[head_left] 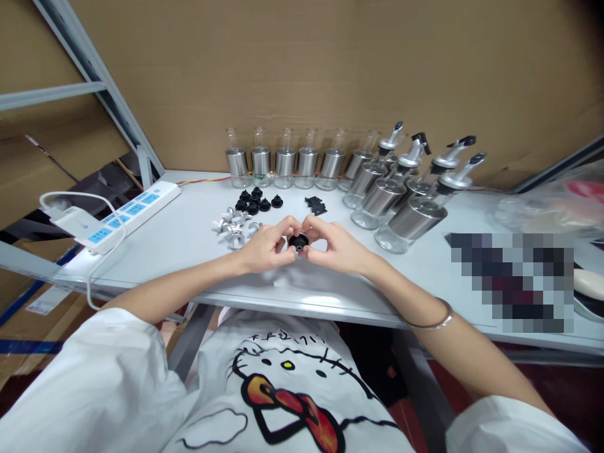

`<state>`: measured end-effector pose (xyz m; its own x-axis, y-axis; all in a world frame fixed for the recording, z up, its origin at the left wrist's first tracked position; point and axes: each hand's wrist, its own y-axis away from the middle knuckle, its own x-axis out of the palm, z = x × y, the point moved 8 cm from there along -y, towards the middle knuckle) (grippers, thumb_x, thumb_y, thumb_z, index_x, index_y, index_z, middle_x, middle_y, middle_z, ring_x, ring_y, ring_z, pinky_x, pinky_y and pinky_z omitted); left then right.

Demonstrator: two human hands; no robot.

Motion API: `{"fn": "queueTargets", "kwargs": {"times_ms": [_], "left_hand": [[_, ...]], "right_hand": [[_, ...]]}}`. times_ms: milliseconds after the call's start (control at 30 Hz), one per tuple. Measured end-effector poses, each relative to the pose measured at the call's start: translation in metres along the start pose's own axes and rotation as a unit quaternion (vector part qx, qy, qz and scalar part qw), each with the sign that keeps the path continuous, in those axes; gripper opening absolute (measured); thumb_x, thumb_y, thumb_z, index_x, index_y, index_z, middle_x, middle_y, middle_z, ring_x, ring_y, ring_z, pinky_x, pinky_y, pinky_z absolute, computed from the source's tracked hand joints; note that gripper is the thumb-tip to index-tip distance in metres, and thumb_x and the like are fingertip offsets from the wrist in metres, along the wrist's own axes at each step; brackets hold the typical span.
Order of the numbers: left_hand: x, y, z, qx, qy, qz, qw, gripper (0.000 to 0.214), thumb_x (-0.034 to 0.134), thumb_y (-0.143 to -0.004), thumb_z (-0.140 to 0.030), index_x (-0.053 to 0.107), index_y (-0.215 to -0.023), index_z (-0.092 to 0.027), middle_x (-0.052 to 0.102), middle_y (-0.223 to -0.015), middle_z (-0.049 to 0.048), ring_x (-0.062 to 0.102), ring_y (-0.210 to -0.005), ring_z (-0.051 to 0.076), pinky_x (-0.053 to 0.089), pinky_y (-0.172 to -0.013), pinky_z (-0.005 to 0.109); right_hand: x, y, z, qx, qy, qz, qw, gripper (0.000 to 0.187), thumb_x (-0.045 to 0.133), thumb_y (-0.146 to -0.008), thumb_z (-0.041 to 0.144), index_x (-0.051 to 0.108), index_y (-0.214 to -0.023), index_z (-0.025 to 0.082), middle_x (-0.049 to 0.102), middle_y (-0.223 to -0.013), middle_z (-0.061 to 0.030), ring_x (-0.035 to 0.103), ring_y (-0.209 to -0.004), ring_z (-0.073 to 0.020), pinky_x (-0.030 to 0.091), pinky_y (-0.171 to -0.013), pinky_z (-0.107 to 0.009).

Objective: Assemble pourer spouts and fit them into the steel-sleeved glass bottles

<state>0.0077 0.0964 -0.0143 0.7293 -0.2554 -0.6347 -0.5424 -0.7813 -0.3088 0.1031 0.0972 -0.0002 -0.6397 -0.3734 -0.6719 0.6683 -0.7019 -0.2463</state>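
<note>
My left hand [268, 245] and my right hand [333, 244] meet over the middle of the white table [189, 233]. Both pinch a small black round stopper part [298, 241] between their fingertips. Just beyond the left hand lies a cluster of silver metal spout pieces [234, 228]. Further back sit several black stoppers [257, 201] and a few small black clips [316, 205].
A row of glass bottles with steel sleeves [285, 162] lines the cardboard wall. To the right stand bottles fitted with pourer spouts [415, 195]. A white power strip [125, 214] lies at the left edge. A plastic bag [557, 201] is at the far right.
</note>
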Motion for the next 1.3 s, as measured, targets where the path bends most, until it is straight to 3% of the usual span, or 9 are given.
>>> {"fn": "queueTargets", "kwargs": {"times_ms": [200,533,800,1133,1300], "left_hand": [[-0.002,0.001,-0.002,0.032,0.008,-0.004,0.999,0.02,0.042,-0.074,-0.029,0.038,-0.093,-0.023,0.052,-0.066,-0.0055,0.046,-0.051,0.01,0.038,-0.054,0.023],[-0.002,0.002,-0.008,0.037,-0.016,-0.012,0.999,0.015,0.045,-0.075,-0.03,0.039,-0.087,-0.023,0.042,-0.051,-0.0114,0.041,-0.043,0.007,0.034,-0.051,0.02],[-0.005,0.005,-0.007,0.018,-0.046,-0.047,0.998,0.027,0.052,-0.064,-0.03,0.031,-0.078,-0.023,0.043,-0.055,-0.0103,0.043,-0.042,0.007,0.032,-0.045,0.02],[-0.008,0.008,-0.025,0.131,-0.095,-0.086,0.983,0.022,0.049,-0.065,-0.026,0.029,-0.07,-0.022,0.036,-0.053,-0.0099,0.032,-0.041,0.005,0.028,-0.044,0.02],[-0.018,0.008,-0.017,0.134,-0.044,-0.144,0.979,0.025,0.057,-0.072,-0.03,0.034,-0.079,-0.022,0.045,-0.061,-0.0093,0.04,-0.044,0.004,0.034,-0.044,0.017]], "right_hand": [[-0.003,0.0,0.002,0.002,-0.022,-0.001,1.0,0.014,0.051,-0.077,0.026,0.046,-0.088,0.021,0.065,-0.07,0.0014,0.054,-0.065,-0.0139,0.039,-0.068,-0.027],[-0.003,0.0,0.003,0.0,-0.003,0.003,1.0,0.012,0.049,-0.075,0.025,0.046,-0.085,0.021,0.056,-0.059,0.0055,0.041,-0.055,-0.0102,0.034,-0.059,-0.024],[0.005,0.002,0.002,0.007,-0.048,0.017,0.999,0.02,0.053,-0.07,0.018,0.044,-0.088,0.021,0.067,-0.073,0.0008,0.057,-0.064,-0.012,0.042,-0.063,-0.025],[0.007,0.003,0.01,-0.015,-0.058,0.027,0.998,0.02,0.053,-0.07,0.015,0.039,-0.083,0.022,0.068,-0.074,0.0007,0.063,-0.07,-0.0139,0.048,-0.068,-0.027],[-0.007,0.001,0.008,-0.054,-0.076,-0.047,0.994,0.02,0.054,-0.07,0.015,0.045,-0.086,0.021,0.066,-0.087,-0.0027,0.065,-0.086,-0.0177,0.051,-0.081,-0.033]]}}
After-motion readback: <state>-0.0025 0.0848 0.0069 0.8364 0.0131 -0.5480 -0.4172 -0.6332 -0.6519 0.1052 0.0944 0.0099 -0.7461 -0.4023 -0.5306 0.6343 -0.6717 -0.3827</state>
